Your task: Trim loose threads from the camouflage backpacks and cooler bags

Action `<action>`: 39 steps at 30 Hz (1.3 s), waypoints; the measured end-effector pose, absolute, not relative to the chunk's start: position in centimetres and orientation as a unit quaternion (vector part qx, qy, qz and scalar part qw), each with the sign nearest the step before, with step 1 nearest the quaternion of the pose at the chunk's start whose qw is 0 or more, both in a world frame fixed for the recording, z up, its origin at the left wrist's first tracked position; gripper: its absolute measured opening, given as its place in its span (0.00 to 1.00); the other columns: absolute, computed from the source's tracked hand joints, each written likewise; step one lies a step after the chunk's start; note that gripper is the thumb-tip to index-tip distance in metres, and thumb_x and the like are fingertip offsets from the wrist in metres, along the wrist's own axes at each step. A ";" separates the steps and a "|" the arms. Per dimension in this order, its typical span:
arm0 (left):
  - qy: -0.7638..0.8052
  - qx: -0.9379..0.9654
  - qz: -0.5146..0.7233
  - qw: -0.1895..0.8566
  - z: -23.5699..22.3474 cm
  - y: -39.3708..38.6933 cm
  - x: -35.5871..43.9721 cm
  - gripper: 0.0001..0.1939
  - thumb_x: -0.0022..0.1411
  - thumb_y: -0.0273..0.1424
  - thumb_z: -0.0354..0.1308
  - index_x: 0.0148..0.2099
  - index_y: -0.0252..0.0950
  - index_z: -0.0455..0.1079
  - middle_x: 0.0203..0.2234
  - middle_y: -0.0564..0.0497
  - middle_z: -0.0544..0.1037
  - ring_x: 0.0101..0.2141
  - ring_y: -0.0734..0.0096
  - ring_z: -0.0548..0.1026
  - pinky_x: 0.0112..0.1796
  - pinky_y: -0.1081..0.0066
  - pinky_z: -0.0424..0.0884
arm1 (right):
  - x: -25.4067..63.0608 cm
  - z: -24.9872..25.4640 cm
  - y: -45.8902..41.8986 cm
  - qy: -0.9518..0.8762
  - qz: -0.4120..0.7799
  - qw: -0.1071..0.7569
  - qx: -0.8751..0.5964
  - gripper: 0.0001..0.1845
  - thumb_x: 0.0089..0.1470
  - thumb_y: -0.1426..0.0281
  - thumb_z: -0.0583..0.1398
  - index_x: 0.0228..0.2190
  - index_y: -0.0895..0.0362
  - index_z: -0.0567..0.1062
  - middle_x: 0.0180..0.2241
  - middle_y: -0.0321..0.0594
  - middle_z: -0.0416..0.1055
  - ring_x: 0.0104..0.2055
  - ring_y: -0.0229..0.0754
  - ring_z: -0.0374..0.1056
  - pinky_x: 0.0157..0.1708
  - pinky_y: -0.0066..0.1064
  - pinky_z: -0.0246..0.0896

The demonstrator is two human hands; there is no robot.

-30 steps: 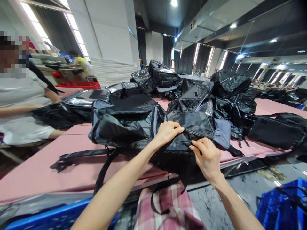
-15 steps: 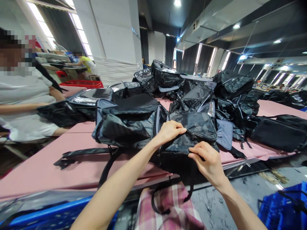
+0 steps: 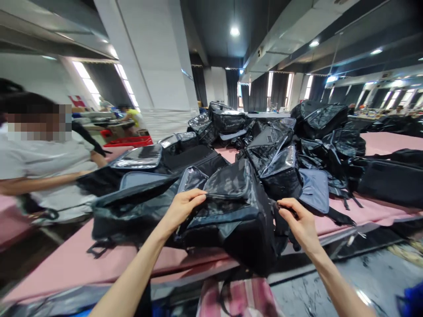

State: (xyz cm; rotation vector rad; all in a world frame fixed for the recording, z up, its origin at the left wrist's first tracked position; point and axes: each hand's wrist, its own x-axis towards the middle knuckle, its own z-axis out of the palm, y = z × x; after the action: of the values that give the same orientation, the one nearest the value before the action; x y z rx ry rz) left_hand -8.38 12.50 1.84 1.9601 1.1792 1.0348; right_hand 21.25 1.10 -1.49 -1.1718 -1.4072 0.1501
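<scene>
A dark camouflage-patterned backpack (image 3: 231, 215) stands at the near edge of the pink table (image 3: 66, 259), turned with its front pocket facing up and left. My left hand (image 3: 181, 207) is closed on the pocket's edge at the backpack's left side. At the bag's right side, my right hand (image 3: 299, 220) pinches something small and dark, perhaps a zipper pull or strap. Both forearms reach in from below.
Several more black backpacks (image 3: 280, 145) are heaped across the table behind it. A person in a white shirt (image 3: 42, 167) works on another bag at the left. A plaid cloth (image 3: 244, 297) lies below the table edge. Grey marbled floor (image 3: 330, 273) is at the right.
The backpack has been lifted and turned more upright, toward the table edge. My right hand moved from the pocket's front to the bag's right side. The view swung up and left.
</scene>
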 end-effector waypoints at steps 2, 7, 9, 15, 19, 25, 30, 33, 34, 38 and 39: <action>0.476 0.722 0.399 0.306 1.1 11.2 -10.4 0.15 0.50 0.41 0.55 0.32 0.35 0.74 0.30 0.49 0.77 0.34 0.63 0.72 0.39 0.69 0.67 | 20.5 -2.9 2.4 -0.592 0.109 0.627 -0.495 0.07 0.49 0.68 0.59 0.32 0.55 0.75 0.33 0.39 0.74 0.35 0.40 0.70 0.34 0.30 0.65; 0.534 0.684 0.393 0.304 -1.3 6.6 -13.7 0.15 0.52 0.41 0.54 0.33 0.37 0.75 0.33 0.49 0.78 0.37 0.61 0.73 0.43 0.67 0.67 | 14.4 -5.3 3.2 -0.600 0.239 0.656 -0.391 0.09 0.52 0.67 0.57 0.36 0.54 0.73 0.33 0.38 0.72 0.35 0.38 0.69 0.35 0.28 0.65; 0.550 0.664 0.407 0.302 -2.4 4.7 -14.6 0.16 0.53 0.42 0.53 0.35 0.37 0.75 0.36 0.48 0.78 0.41 0.59 0.73 0.47 0.65 0.65 | 12.3 -5.7 2.9 -0.619 0.275 0.643 -0.357 0.09 0.53 0.66 0.56 0.36 0.54 0.72 0.34 0.38 0.71 0.35 0.38 0.68 0.35 0.28 0.65; 0.607 0.590 0.439 0.302 -7.1 -0.6 -17.2 0.21 0.55 0.48 0.51 0.37 0.39 0.75 0.47 0.47 0.74 0.52 0.55 0.66 0.55 0.58 0.56 | 12.2 -3.3 5.8 -0.681 0.172 0.625 -0.341 0.21 0.44 0.62 0.64 0.41 0.53 0.70 0.36 0.38 0.68 0.36 0.40 0.66 0.33 0.29 0.63; 0.623 0.536 0.445 0.356 -9.7 -3.9 -18.5 0.24 0.50 0.51 0.55 0.40 0.37 0.75 0.50 0.45 0.72 0.53 0.52 0.65 0.57 0.56 0.52 | 12.3 -2.1 8.6 -0.787 0.152 0.499 -0.330 0.17 0.45 0.61 0.64 0.37 0.54 0.73 0.37 0.39 0.71 0.38 0.41 0.68 0.36 0.30 0.62; 0.664 0.443 0.389 0.459 -7.4 -6.7 -18.4 0.28 0.42 0.47 0.63 0.43 0.34 0.74 0.44 0.42 0.75 0.47 0.55 0.71 0.50 0.62 0.63 | 10.7 -4.5 6.2 -0.826 0.159 0.452 -0.298 0.09 0.48 0.63 0.62 0.28 0.56 0.71 0.23 0.34 0.67 0.25 0.35 0.64 0.26 0.26 0.57; 0.686 0.388 0.310 0.532 -3.4 -4.9 -15.4 0.36 0.50 0.57 0.49 0.46 0.29 0.69 0.20 0.46 0.76 0.17 0.69 0.72 0.20 0.73 0.66 | 10.1 -5.3 2.6 -0.857 0.170 0.419 -0.249 0.04 0.50 0.69 0.61 0.30 0.56 0.70 0.26 0.35 0.66 0.26 0.35 0.64 0.26 0.25 0.57; 0.684 0.403 0.247 0.556 -3.3 -3.5 -14.4 0.34 0.45 0.55 0.56 0.43 0.29 0.70 0.11 0.50 0.70 0.13 0.68 0.69 0.17 0.73 0.63 | 10.2 -6.1 0.7 -0.872 0.163 0.399 -0.234 0.04 0.50 0.72 0.60 0.31 0.56 0.69 0.26 0.36 0.66 0.26 0.35 0.64 0.26 0.26 0.58; 0.679 0.396 0.239 0.570 -3.8 -3.4 -14.2 0.33 0.44 0.53 0.59 0.43 0.30 0.70 0.10 0.51 0.70 0.12 0.67 0.68 0.16 0.72 0.63 | 10.4 -6.5 0.1 -0.874 0.161 0.396 -0.230 0.04 0.50 0.73 0.60 0.31 0.56 0.69 0.26 0.36 0.66 0.26 0.35 0.65 0.26 0.26 0.58; 0.627 0.361 0.293 0.625 -6.2 -5.5 -13.7 0.32 0.44 0.39 0.63 0.51 0.30 0.65 0.11 0.54 0.70 0.11 0.71 0.66 0.14 0.75 0.59 | 12.3 -8.2 -2.1 -0.888 0.176 0.372 -0.207 0.06 0.49 0.75 0.59 0.33 0.56 0.69 0.25 0.36 0.67 0.25 0.36 0.65 0.24 0.26 0.58; 0.616 0.352 0.341 0.617 -6.7 -6.5 -13.4 0.34 0.44 0.35 0.62 0.54 0.30 0.62 0.11 0.56 0.69 0.10 0.74 0.64 0.14 0.77 0.57 | 13.0 -8.5 -2.7 -0.890 0.185 0.362 -0.204 0.07 0.49 0.75 0.59 0.34 0.56 0.69 0.25 0.37 0.67 0.25 0.36 0.65 0.24 0.26 0.59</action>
State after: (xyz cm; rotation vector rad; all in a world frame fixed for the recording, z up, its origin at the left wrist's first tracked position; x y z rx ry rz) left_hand -13.40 -6.47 -6.75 0.8094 1.4172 0.7857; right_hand 13.01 -2.66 -8.50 -0.5262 -2.2932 0.4769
